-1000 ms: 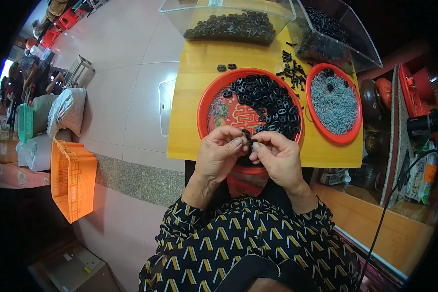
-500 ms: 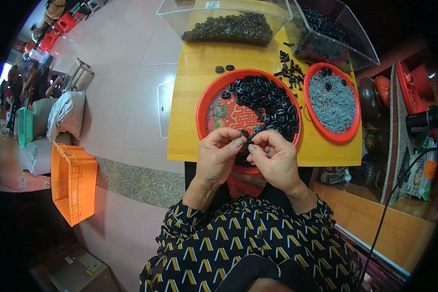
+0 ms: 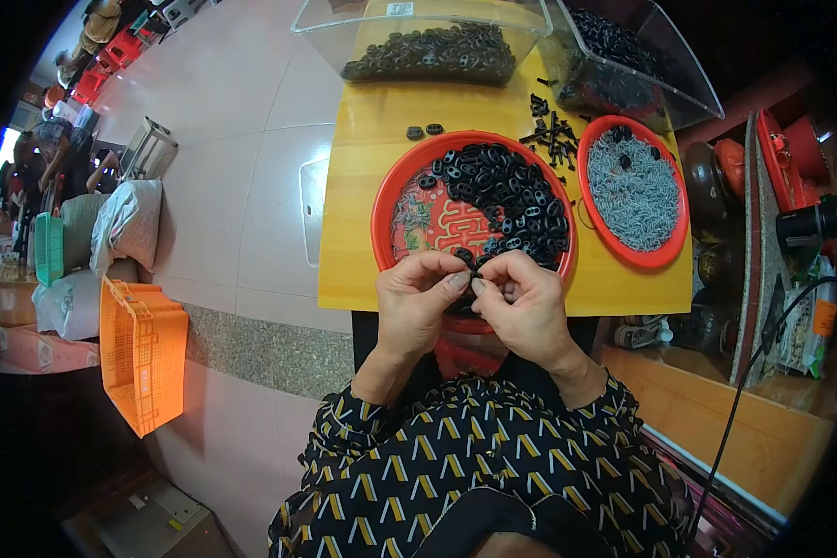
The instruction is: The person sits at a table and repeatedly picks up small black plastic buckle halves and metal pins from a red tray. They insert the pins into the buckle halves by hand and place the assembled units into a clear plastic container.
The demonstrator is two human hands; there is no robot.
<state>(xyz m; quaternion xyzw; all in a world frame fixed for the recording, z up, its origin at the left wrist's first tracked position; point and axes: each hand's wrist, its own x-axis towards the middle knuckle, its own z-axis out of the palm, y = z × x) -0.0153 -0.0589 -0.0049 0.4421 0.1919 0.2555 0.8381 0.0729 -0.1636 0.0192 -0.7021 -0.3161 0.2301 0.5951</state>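
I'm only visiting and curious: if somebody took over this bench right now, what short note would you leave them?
Left hand and right hand meet at the near rim of the big red tray, pinching one small black piece between the fingertips.
The tray holds a heap of black oval rings. The smaller red tray to the right holds small grey parts.
Two clear bins behind hold more dark pieces.
Left: the heap in the tray is large.

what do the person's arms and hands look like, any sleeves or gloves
Both the left hand and the right hand are bare, with no gloves. The sleeves are black with a repeating yellow and white angular pattern, ending near the wrists. No rings or watch can be made out.
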